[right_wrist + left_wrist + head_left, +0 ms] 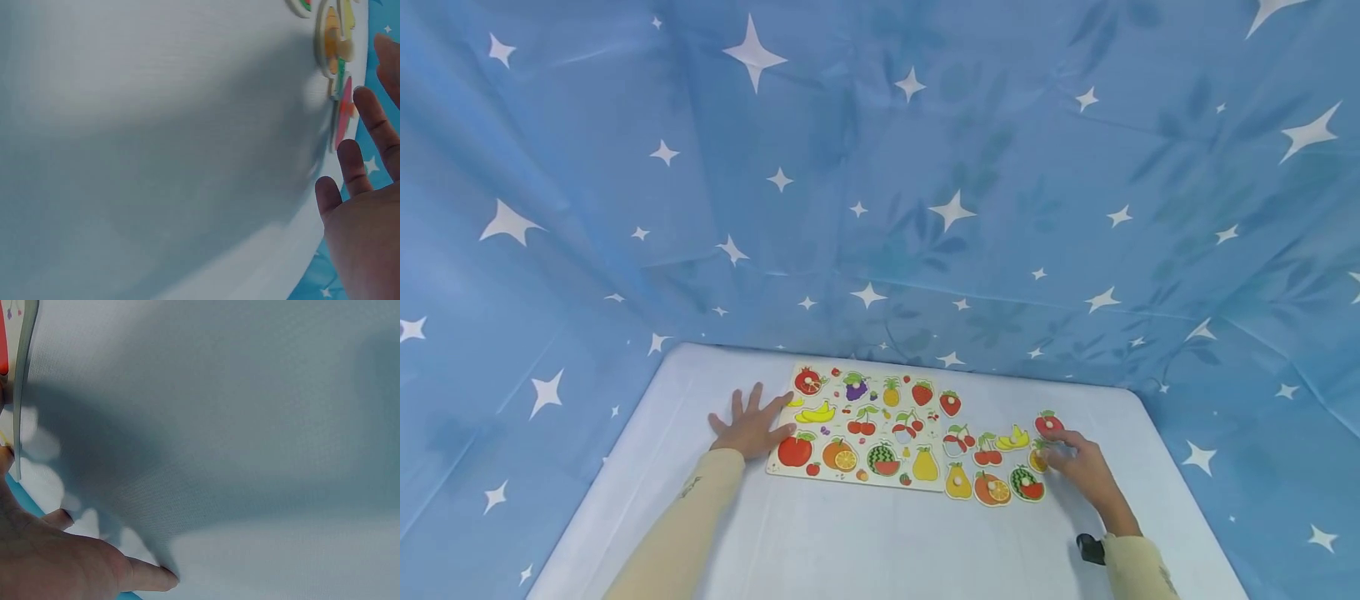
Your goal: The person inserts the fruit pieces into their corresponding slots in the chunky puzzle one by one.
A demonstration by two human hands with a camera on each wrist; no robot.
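Note:
A wooden fruit puzzle board [868,481] lies on the table. My left hand [747,427] is at its left edge, fingers spread, with the thumb and a finger touching the board. In the left wrist view, the board's edge [24,381] shows beside that hand's fingers. To the right of the board, my right hand [1081,468] reaches over the loose pieces, its fingertips right at a red apple piece [1048,423] and a pineapple piece [1038,457]. In the right wrist view its fingers [355,164] are mostly straight beside a knobbed red piece [343,115], with the thumb apart.
Other loose fruit pieces lie right of the board: a strawberry [950,405], bananas [1013,440], a pear [958,481], an orange [992,489], a watermelon [1027,483] and two with cherries. A blue star-patterned curtain [880,167] surrounds the white table [850,542].

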